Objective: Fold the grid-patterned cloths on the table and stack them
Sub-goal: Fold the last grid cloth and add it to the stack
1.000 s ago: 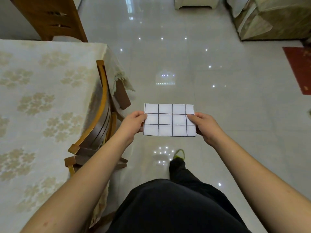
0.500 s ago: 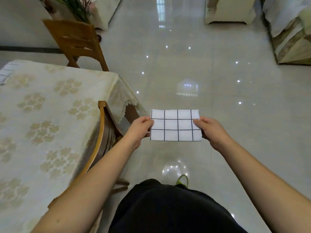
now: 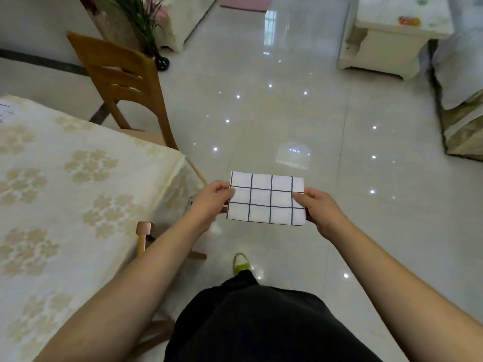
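Fingers [image 3: 224,192] of the left hand [image 3: 213,202] and right hand [image 3: 320,211] pinch opposite short edges of the cloth [image 3: 266,199], held flat in mid-air beside the table [image 3: 78,205]. The cloth appears fully folded; stacking it remains, and no stack is clearly visible.

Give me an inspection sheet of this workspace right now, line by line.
Surface: table at left under a floral cloth; one patterned edge at its far corner, unclear.
Job's things: folded grid cloth held in the air over the floor, not on the table.
Clutter: nothing seen.
Grips: left hand pinches the cloth's left edge; right hand pinches its right edge.
Cables: nothing seen.
Surroundings: wooden chair, potted plant, white cabinet, glossy tiled floor.
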`<control>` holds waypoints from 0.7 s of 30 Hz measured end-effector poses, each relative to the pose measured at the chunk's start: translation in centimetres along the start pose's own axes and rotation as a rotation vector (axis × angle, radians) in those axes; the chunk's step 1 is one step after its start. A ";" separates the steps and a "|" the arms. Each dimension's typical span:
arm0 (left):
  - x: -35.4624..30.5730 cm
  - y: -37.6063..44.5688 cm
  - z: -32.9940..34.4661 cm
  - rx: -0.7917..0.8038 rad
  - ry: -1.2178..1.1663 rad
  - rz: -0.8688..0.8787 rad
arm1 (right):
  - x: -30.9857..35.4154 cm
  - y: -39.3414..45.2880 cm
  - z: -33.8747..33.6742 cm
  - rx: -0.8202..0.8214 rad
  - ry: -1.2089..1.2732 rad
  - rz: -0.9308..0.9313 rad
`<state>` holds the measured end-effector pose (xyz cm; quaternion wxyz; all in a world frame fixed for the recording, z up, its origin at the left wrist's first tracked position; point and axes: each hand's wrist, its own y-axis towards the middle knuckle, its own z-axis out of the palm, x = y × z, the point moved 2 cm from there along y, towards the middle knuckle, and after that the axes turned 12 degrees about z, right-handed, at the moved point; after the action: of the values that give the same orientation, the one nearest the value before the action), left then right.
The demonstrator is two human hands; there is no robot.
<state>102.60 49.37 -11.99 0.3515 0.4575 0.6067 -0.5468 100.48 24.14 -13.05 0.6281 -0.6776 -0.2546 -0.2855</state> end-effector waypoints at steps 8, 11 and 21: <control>-5.3 10.6 -3.9 -0.087 0.048 0.048 | 10.4 7.5 3.4 0.029 -0.027 -0.005; -5.8 14.2 -5.1 -0.110 0.033 0.033 | 13.3 10.4 4.6 0.043 -0.019 -0.014; -9.4 28.8 -5.0 -0.217 -0.126 -0.037 | 25.1 23.9 5.1 0.158 -0.054 -0.002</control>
<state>133.16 52.22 -12.34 0.4260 0.3702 0.6474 -0.5122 135.41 26.99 -12.37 0.6724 -0.6331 -0.2937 -0.2468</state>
